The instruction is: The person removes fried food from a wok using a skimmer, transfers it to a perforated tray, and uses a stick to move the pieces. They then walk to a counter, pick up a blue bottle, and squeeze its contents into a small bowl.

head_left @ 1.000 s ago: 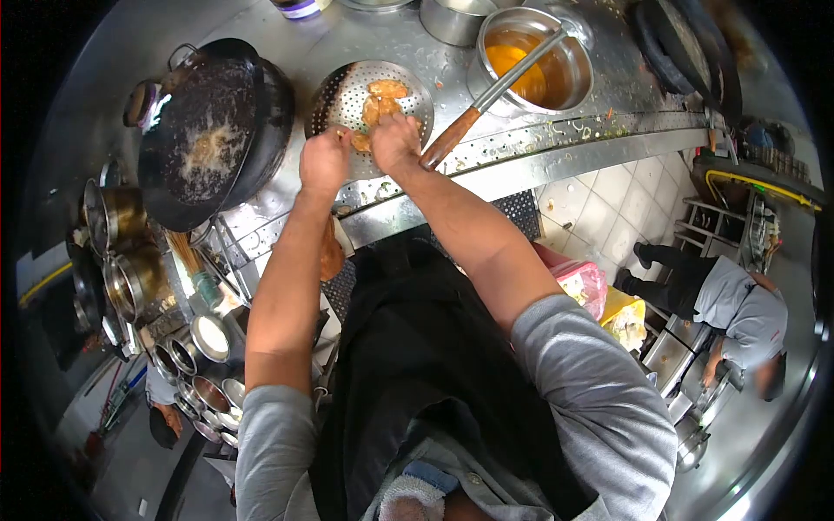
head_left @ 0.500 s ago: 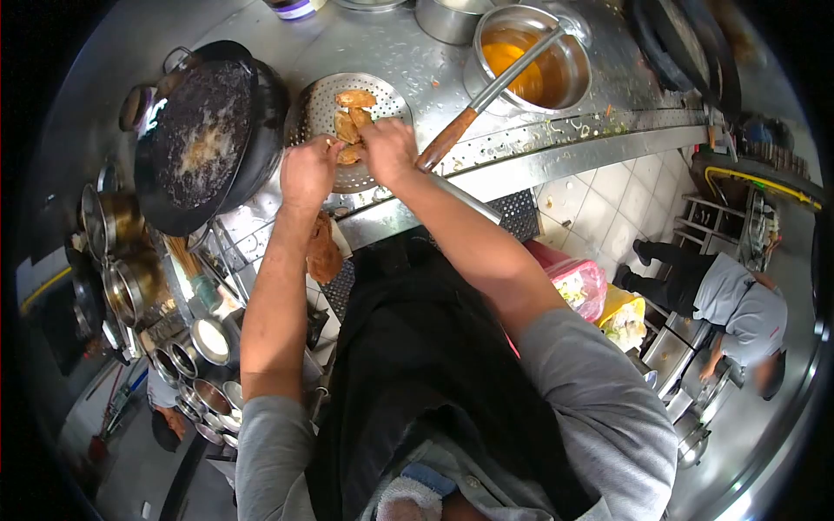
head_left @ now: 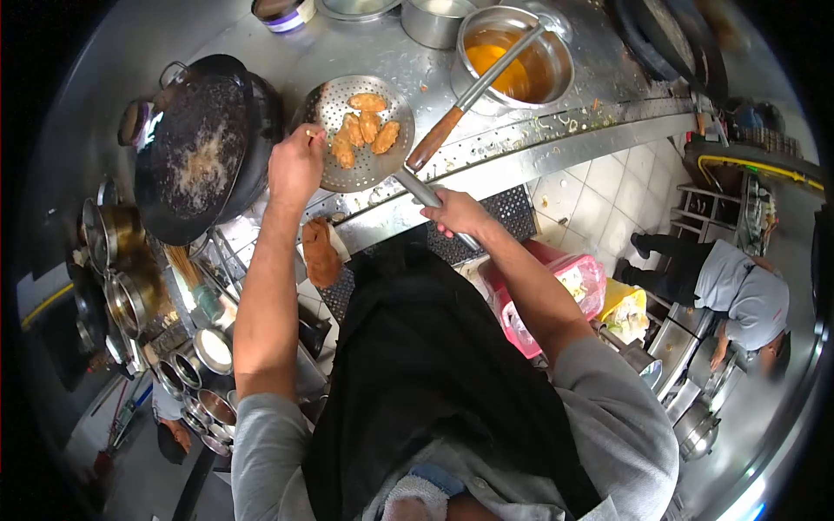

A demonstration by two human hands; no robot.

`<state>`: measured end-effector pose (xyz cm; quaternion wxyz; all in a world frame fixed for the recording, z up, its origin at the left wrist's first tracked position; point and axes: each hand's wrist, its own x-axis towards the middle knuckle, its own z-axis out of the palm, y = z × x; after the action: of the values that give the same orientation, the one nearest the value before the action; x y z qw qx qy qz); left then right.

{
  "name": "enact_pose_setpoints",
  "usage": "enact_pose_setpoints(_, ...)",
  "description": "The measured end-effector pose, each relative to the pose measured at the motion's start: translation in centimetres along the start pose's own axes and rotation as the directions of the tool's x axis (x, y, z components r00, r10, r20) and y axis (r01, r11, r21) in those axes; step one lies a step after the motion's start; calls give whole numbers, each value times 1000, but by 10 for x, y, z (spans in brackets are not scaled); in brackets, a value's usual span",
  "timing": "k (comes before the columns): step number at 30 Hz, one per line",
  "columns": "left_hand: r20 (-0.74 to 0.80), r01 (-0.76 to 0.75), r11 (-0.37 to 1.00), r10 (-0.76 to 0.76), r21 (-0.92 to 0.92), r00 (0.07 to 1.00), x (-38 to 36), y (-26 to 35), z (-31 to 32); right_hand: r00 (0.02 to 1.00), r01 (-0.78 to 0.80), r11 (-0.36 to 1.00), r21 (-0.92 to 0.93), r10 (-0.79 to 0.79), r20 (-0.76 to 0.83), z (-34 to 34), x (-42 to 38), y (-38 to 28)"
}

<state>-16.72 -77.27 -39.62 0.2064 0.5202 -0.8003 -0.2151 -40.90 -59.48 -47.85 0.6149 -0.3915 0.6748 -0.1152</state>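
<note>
Your right hand (head_left: pixel 458 213) is curled around the metal handle (head_left: pixel 426 195) of the perforated strainer (head_left: pixel 328 113), gripping it near the tabletop's near edge. The strainer rests over the steel tabletop (head_left: pixel 391 52), its bowl tilted slightly toward you. Four fried pieces (head_left: pixel 365 130), golden-brown, lie in the bowl: one at the far side, three grouped nearer the centre, touching or nearly touching one another.

Your left hand (head_left: pixel 295 165) sits at the left rim of the strainer, fingers drawn together against the rim; whether it pinches the rim or a small scrap there cannot be told.

Left of the strainer, just beside it, stands a black wok (head_left: pixel 204 148) with oily residue inside. Far right of the strainer, a steel pot (head_left: pixel 556 65) holds orange liquid; a ladle with a wooden handle (head_left: pixel 434 139) leans from the pot toward the strainer's handle, the wooden end close to it.

At the left edge, a cluster of small steel containers (head_left: pixel 187 365) sits below tabletop level. A pink bin (head_left: pixel 569 282) stands on the tiled floor to your right. Further right, another person (head_left: pixel 738 300) in a grey shirt bends over.
</note>
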Motion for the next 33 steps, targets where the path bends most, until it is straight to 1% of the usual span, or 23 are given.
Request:
enact_pose_setpoints(2,-50,-1,997,-3,-73,999,-7,1,-4,999,7,1000,4,-7,-38,-1,2,3)
enact_pose_setpoints(3,-62,1,998,-5,-66,998,-15,1,-7,999,20,1000,-2,-20,-34,-1,1,4)
enact_pose_setpoints(5,-189,124,945,-187,-304,964,-39,-7,-23,988,35,998,-43,-41,-148,3,-1,11)
enact_pose_setpoints(6,-232,153,933,-236,-326,944,-55,-12,-39,967,87,969,-232,-138,-213,3,1,19)
enact_pose_setpoints(7,-292,154,870,-317,-468,902,-70,-5,-61,978,71,982,-176,-103,-183,1,-4,18)
enact_pose_setpoints(8,-398,127,904,-302,-409,866,-86,-11,-85,981,96,981,-170,-122,-152,1,-2,27)
enact_pose_setpoints(9,-443,109,807,-424,-580,790,-103,-34,-103,979,147,980,-133,-163,-124,2,-4,34)
enact_pose_setpoints(10,-469,150,786,-497,-600,730,-114,-40,-130,974,192,977,-98,-201,-100,3,-6,39)
enact_pose_setpoints(11,-511,93,746,-535,-659,673,-128,-64,-149,988,150,989,-3,-150,-43,4,-8,45)
enact_pose_setpoints(12,-534,161,758,-577,-633,618,-139,-91,-169,995,99,991,86,-101,17,5,-9,47)
enact_pose_setpoints(13,-495,175,689,-651,-703,576,-148,-125,-182,992,62,974,218,-85,97,3,-18,39)
enact_pose_setpoints(14,-446,183,613,-718,-768,534,-157,-158,-188,990,72,976,204,-94,102,4,-19,41)
enact_pose_setpoints(16,-348,166,481,-794,-861,498,-164,-218,-185,989,86,959,270,-114,91,7,-17,47)
enact_pose_setpoints(17,-305,160,428,-817,-889,489,-168,-243,-177,993,61,957,282,-86,79,8,-23,36)
enact_pose_setpoints(20,-267,144,349,-875,-926,403,-169,-268,-155,994,66,970,235,-85,72,9,-25,32)
enact_pose_setpoints(23,-324,118,385,-878,-916,351,-172,-270,-151,996,64,972,228,-76,43,12,-21,37)
enact_pose_setpoints(24,-319,115,379,-881,-918,349,-174,-269,-153,996,62,973,222,-73,41,12,-23,37)
enact_pose_setpoints(26,-463,227,561,-806,-796,369,-184,-266,-163,995,62,976,209,-77,62,11,-24,34)
enact_pose_setpoints(27,-482,241,589,-788,-771,382,-189,-265,-170,995,65,975,212,-79,58,11,-25,32)
enact_pose_setpoints(28,-483,240,592,-785,-769,389,-194,-264,-174,996,68,976,205,-79,46,12,-27,31)
enact_pose_setpoints(30,-492,338,624,-772,-704,402,-202,-255,-185,997,67,976,209,-75,29,13,-31,30)
enact_pose_setpoints(31,-500,353,632,-769,-690,399,-206,-251,-190,997,72,975,208,-79,25,14,-31,29)
enact_pose_setpoints(33,-513,322,641,-759,-697,401,-223,-267,-201,994,101,970,219,-106,14,14,-27,36)
